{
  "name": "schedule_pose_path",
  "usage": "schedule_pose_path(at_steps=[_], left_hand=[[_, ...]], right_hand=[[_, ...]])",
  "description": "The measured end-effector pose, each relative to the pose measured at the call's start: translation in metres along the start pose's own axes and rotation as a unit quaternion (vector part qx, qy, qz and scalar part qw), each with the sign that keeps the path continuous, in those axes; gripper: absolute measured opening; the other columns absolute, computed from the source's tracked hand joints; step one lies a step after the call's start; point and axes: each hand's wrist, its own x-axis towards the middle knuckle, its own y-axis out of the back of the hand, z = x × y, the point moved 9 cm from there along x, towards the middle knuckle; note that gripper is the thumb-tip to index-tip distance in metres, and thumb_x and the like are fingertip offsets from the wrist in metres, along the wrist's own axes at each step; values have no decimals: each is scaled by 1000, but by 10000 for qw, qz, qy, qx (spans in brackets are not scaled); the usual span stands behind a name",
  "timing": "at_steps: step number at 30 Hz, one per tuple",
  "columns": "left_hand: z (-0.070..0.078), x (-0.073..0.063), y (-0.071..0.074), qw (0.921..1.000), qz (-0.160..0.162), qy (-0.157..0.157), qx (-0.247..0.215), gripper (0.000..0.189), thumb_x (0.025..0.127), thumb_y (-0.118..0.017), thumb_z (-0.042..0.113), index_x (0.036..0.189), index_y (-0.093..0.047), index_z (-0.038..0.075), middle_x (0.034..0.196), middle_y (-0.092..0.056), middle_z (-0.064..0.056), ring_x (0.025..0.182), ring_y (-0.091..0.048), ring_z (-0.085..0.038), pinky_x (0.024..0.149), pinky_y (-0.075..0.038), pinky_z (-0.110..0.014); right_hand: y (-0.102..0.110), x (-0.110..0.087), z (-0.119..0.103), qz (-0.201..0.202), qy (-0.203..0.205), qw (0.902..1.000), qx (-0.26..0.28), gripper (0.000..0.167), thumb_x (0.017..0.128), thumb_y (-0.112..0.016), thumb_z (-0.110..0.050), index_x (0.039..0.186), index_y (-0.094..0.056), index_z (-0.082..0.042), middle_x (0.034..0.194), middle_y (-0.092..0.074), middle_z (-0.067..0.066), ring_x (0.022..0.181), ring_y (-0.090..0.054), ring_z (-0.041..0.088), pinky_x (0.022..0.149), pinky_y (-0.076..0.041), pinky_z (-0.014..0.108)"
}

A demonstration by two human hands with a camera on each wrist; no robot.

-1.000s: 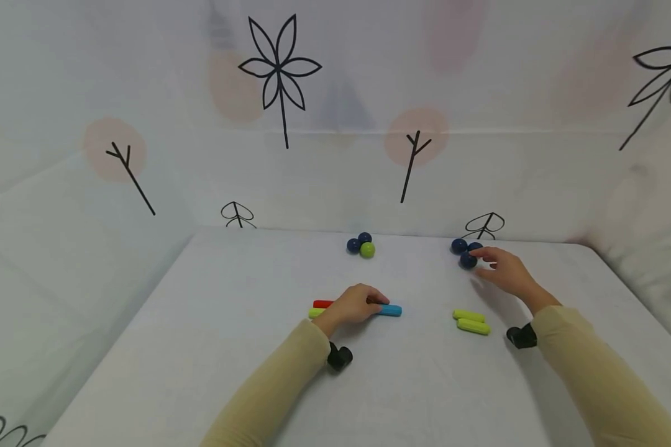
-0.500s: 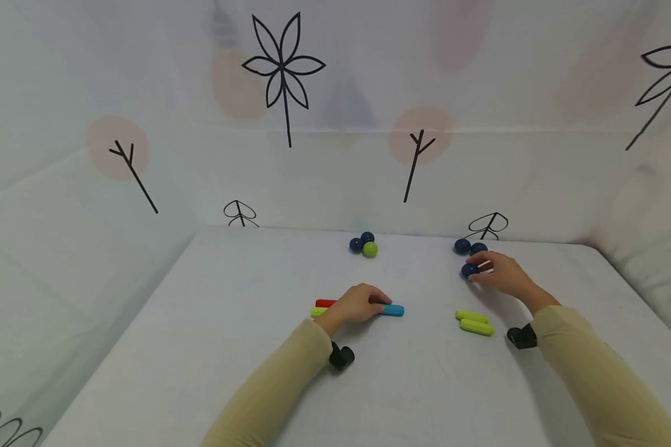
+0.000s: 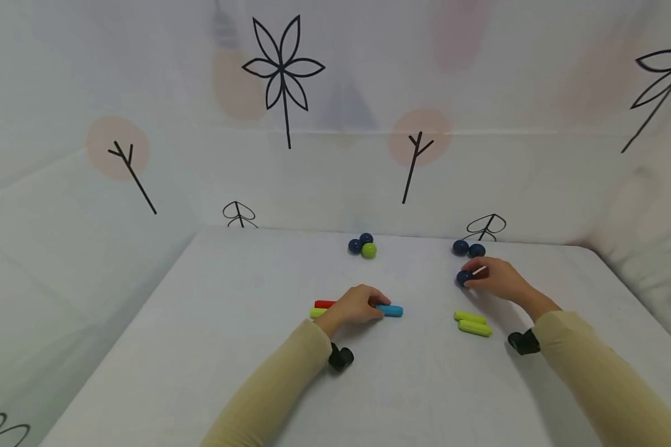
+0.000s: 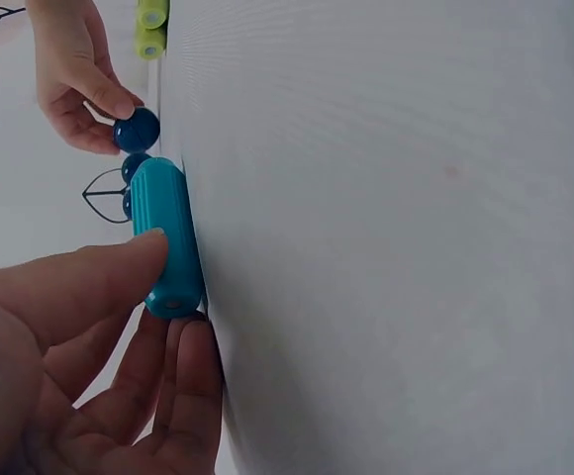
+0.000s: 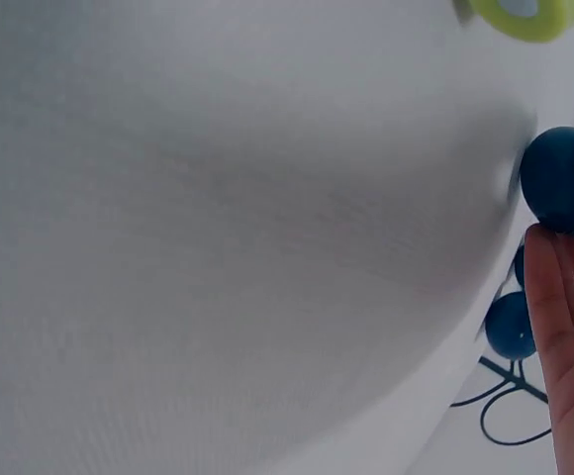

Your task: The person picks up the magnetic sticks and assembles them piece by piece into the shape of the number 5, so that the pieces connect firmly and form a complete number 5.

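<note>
In the head view my left hand (image 3: 355, 304) is at mid-table, over a short ribbed blue rod (image 3: 391, 310). The left wrist view shows the thumb on the rod's side and the fingers at its near end, holding it on the cloth. Red (image 3: 324, 304) and yellow-green (image 3: 317, 313) rods lie beside it, partly hidden by that hand. My right hand (image 3: 497, 279) pinches a dark blue ball (image 5: 559, 178) between thumb and fingers, at or just above the table. Behind it rest two more dark blue balls, one left (image 3: 461, 248) and one right (image 3: 477, 250).
Two yellow-green rods (image 3: 473, 324) lie side by side in front of my right hand. At the back of the table (image 3: 229, 372), two dark blue balls and a light green ball (image 3: 369, 250) touch in a cluster. A patterned cloth wall (image 3: 335, 174) stands behind.
My right hand has taken hold of the front dark blue ball and drawn it toward me, away from the other two. My left hand has stayed on the blue rod.
</note>
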Motion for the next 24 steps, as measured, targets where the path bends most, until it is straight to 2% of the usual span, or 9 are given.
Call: schedule_pose_path(at_steps=[7, 18, 24], left_hand=[[0, 0, -1, 10000, 22, -6, -17, 23, 87, -65, 8, 110, -67, 12, 102, -61, 4, 92, -52, -13, 83, -45, -25], [0, -1, 0, 10000, 56, 18, -17, 23, 87, -66, 8, 109, -68, 12, 102, -61, 4, 91, -52, -13, 84, -45, -25], [1, -1, 0, 10000, 58, -7, -16, 22, 87, -66, 8, 109, -68, 12, 102, -61, 4, 92, -52, -13, 84, -44, -25]], right_hand=[[-8, -3, -8, -104, 171, 9998, 32, 29, 82, -70, -11, 107, -61, -1, 102, -62, 15, 92, -59, 30, 76, -50, 43], [-24, -12, -35, -314, 492, 9976, 383, 25, 81, -70, -8, 104, -62, -3, 98, -64, 9, 89, -60, 25, 77, -51, 40], [-32, -13, -43, -465, 499, 9966, 455, 25, 81, -71, -9, 104, -62, -6, 97, -64, 5, 88, -60, 22, 76, -50, 38]])
